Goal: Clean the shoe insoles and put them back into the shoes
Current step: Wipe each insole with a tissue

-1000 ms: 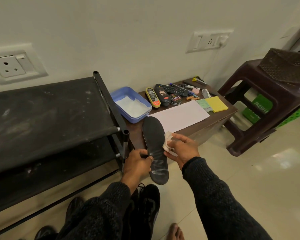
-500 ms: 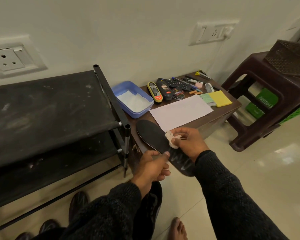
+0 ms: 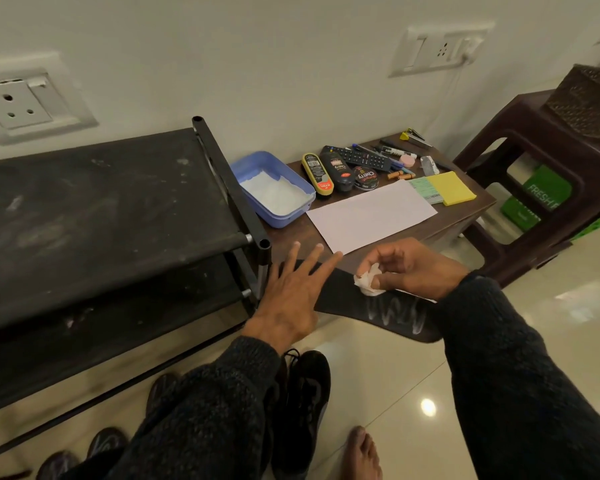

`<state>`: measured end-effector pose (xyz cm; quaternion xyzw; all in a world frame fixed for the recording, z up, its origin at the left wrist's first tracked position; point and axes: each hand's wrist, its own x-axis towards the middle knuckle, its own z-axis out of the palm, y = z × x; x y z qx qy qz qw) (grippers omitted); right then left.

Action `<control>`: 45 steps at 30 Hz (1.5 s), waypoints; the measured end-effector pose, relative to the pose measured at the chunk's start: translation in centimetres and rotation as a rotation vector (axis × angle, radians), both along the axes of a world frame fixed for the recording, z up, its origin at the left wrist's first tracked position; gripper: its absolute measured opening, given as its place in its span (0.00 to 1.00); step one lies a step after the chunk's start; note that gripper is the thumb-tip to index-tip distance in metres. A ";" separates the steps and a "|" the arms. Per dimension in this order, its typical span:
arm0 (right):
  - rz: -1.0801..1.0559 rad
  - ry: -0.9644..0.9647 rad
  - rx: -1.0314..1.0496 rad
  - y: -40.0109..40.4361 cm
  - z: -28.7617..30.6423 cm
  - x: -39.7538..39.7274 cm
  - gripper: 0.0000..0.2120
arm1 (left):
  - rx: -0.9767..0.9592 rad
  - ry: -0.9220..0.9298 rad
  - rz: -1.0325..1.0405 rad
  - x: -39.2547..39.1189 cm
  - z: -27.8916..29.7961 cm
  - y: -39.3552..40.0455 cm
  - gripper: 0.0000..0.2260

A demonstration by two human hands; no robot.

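Insole is laid at frame centre, half on the counter edge, heel end overhanging the floor w/ wet streaks. Left hand is pressed flat on its toe end, fingers straight. A wad is pinched in the right hand. Judged light, thin, floppy, prob. slick where wet; best taken by the edges at mid-length.

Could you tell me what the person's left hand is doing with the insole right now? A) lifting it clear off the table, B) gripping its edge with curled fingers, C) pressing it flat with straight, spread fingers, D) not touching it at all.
C: the left hand lies with straight, spread fingers across the black insole on the table.
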<state>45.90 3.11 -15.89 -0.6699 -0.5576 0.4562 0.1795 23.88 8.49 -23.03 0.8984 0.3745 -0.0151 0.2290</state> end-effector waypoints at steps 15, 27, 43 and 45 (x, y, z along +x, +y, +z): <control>-0.205 -0.121 0.393 1.8 1.2 -1.1 0.14 | -0.019 0.137 0.412 0.1 1.0 -4.0 0.51; -0.356 -0.119 0.200 1.6 -3.1 -4.0 0.14 | 0.044 0.369 0.462 0.8 0.9 -5.4 0.46; -0.376 -0.084 0.360 2.2 -8.0 -5.6 0.16 | -0.569 -0.387 0.805 0.3 -1.0 -3.9 0.23; -0.340 -0.112 0.357 2.3 -8.1 -5.8 0.19 | -0.801 -0.646 1.029 0.7 -1.6 -4.4 0.15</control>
